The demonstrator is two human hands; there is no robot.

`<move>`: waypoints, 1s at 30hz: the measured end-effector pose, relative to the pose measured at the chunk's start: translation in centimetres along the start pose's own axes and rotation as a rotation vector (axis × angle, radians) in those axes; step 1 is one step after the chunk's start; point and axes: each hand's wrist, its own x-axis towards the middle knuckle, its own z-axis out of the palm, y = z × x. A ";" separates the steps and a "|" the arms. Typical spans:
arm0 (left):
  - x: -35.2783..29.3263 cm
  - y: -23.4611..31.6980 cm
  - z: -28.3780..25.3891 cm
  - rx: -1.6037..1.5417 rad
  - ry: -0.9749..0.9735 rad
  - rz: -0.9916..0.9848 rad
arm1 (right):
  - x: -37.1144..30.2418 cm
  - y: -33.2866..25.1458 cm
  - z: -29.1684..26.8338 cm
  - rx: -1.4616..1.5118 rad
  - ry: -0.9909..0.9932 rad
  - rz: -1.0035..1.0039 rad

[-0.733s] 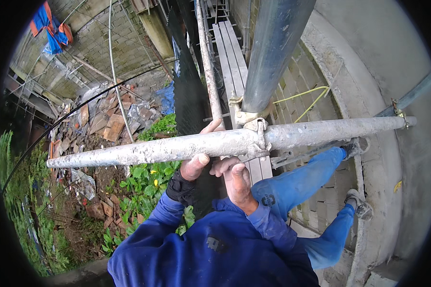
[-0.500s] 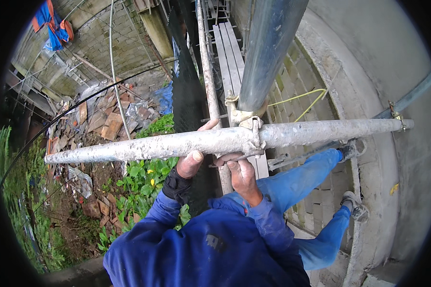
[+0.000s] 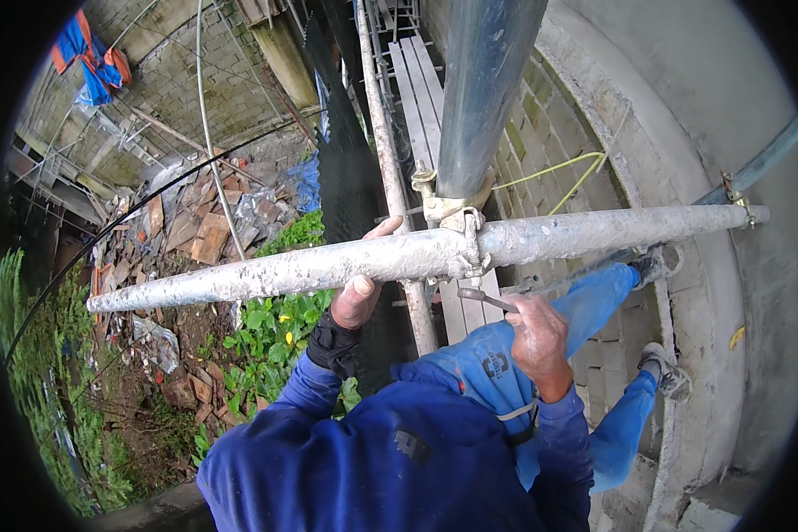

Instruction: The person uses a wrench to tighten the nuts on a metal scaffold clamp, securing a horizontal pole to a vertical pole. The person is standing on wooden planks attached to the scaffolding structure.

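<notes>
A plaster-spattered scaffold tube lies crosswise in front of me. My left hand is wrapped round it from below, with the thumb on the near side and fingers on the far side. To the right, a scaffold clamp sits around the tube and joins it to a thick upright grey pole. My right hand is closed on the handle of a small dark wrench. The wrench's head is at the clamp's lower side; whether it sits on the nut I cannot tell.
Another clamp holds the tube's right end by a curved concrete ledge. Plank walkway and dark netting run ahead. Below left lie broken boards and plants. A yellow hose hangs near the block wall.
My right hand has swung right and slightly down from under the clamp, and the wrench now shows plainly. The left hand keeps its hold on the tube.
</notes>
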 end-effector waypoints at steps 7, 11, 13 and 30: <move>0.1 0.2 0.3 -0.011 -0.026 -0.015 | 2.5 -1.7 -6.1 -0.557 -0.102 -0.135; 0.2 0.2 0.3 -0.019 -0.039 -0.005 | 4.2 -3.6 -8.2 -0.758 -0.148 -0.168; 0.3 0.1 0.3 -0.028 -0.046 0.008 | 5.4 -4.1 -8.8 -0.790 -0.139 -0.233; 0.1 0.1 1.0 -0.112 -0.052 0.011 | 8.6 -6.7 -10.1 -0.894 -0.137 -0.335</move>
